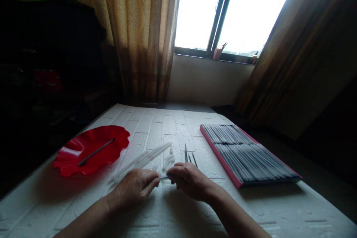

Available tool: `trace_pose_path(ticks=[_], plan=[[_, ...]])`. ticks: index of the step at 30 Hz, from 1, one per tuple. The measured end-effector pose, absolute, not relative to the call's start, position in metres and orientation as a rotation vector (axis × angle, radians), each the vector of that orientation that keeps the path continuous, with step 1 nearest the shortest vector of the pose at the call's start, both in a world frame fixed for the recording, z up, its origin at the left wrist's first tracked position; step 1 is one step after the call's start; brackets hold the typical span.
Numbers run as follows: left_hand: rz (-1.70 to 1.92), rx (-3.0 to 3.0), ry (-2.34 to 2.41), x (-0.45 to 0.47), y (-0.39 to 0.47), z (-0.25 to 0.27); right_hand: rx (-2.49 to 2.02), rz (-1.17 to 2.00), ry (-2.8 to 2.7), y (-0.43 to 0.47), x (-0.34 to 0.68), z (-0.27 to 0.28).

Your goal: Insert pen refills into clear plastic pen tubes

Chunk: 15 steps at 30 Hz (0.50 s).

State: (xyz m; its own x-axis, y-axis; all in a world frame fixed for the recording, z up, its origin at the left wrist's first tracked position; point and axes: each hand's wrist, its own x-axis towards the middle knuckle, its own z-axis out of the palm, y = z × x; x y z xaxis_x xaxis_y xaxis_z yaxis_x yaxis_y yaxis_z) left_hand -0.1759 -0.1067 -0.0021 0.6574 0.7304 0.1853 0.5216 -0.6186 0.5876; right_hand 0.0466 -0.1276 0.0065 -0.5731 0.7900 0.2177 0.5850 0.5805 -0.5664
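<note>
Just above the table, both my hands are pinched on a thin grey rod, a short stretch of which shows between them. My left hand closes on one end and my right hand on the other; the fingers hide the rest. Beyond my left hand lie several long clear plastic tubes. Small clear pieces, too blurred to name, lie just past my fingertips. Behind my right hand are three slim dark pointed sticks.
At left, a red wavy-rimmed plate holds one dark slender stick. At right, a red-edged box is packed with grey sticks in two rows. The white brick-patterned table ends before a curtained window.
</note>
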Motion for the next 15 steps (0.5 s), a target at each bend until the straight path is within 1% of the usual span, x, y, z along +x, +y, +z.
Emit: trace_pose_path(ticks=[3, 7, 15], plan=[[0.552, 2.387, 0.967, -0.176, -0.108, 0.0, -1.076, 0.677, -2.341, -0.127, 0.047, 0.005], [0.525, 2.4, 0.984, -0.175, -0.107, 0.001, -1.081, 0.68, -2.34, -0.127, 0.047, 0.004], [0.565, 2.388, 1.018, -0.171, -0.105, 0.001, -1.139, 0.808, -2.12, -0.124, 0.057, 0.013]])
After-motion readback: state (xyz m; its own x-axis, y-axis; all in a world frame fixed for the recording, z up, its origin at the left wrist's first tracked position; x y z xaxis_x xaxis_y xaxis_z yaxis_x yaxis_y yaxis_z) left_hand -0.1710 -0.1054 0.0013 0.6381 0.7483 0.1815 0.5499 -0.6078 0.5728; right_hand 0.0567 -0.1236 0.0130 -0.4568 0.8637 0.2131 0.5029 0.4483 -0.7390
